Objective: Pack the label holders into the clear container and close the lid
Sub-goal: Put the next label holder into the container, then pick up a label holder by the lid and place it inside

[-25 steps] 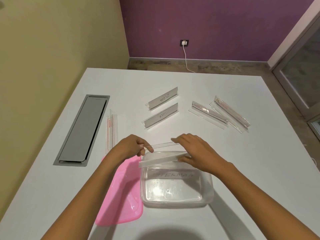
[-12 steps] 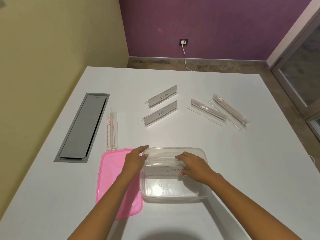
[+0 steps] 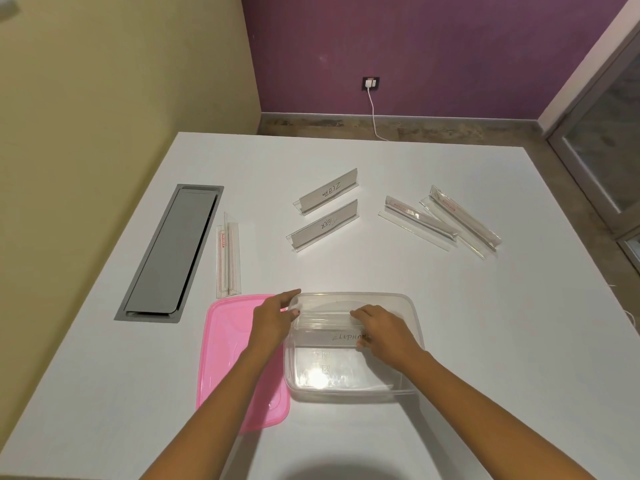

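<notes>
- My right hand (image 3: 384, 332) is down inside the clear container (image 3: 414, 308), fingers laid over the holder marked ELEPHANT (image 3: 332, 337), which lies across the container floor toward the far side. Whether I am pinching it or only pressing it flat, I cannot tell.
- My left hand (image 3: 273, 315) rests at the container's left rim, thumb hooked over the edge near the holder's end; it looks loosely curled on the rim rather than gripping anything.
- The pink lid (image 3: 228, 348) lies flat on the white table (image 3: 450, 341), touching the container's left side and partly under my left forearm.
- Left to pack: the ZEBRA holder (image 3: 327, 195) and the TIGER holder (image 3: 323, 225) beyond the container, two clear holders (image 3: 440, 218) off to the right, and one more clear holder (image 3: 228, 252) beside the grey hatch (image 3: 171, 252).
- These should be light, stiff and slick plastic strips; I judge they could skid if pushed and flex or crack if squeezed at the thin flap.
- Best hold is probably a pinch on the long edges near the middle, or one hand at each end.
- The holder spans nearly the whole container, so each one probably needs to go in lengthways, laid flat and nested.
</notes>
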Demonstrator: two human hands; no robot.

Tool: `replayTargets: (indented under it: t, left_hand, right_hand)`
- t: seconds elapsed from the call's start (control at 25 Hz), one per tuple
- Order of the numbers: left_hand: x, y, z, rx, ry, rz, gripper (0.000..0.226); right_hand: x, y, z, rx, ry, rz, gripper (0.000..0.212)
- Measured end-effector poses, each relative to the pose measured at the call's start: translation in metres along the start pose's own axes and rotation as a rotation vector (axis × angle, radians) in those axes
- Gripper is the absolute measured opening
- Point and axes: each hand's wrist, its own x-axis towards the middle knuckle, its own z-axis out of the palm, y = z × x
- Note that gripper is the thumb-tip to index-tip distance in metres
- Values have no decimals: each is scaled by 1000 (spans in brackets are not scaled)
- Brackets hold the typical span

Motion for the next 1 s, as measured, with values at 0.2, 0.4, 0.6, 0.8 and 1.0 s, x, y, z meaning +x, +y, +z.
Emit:
replayTargets:
  t: [0.2, 0.4, 0.6, 0.8, 1.0]
  left_hand:
    - [2, -4, 2, -24, -2, 5, 45]
    - [12, -8, -16, -108, 199, 24, 43]
    - [55, -17, -52, 85, 555, -182, 46]
    - [81, -40, -65, 155, 531, -372, 44]
    - [93, -43, -67, 134, 589, -342, 20]
  right_hand:
    - [-8, -10, -10, 40, 105, -13, 45]
    - [-9, -12, -32, 74, 531, 39, 23]
    - [1, -4, -41, 98, 444, 193, 25]
    - [3, -4, -40, 126, 360, 214, 36]
    - [4, -4, -38, 128, 383, 206, 40]
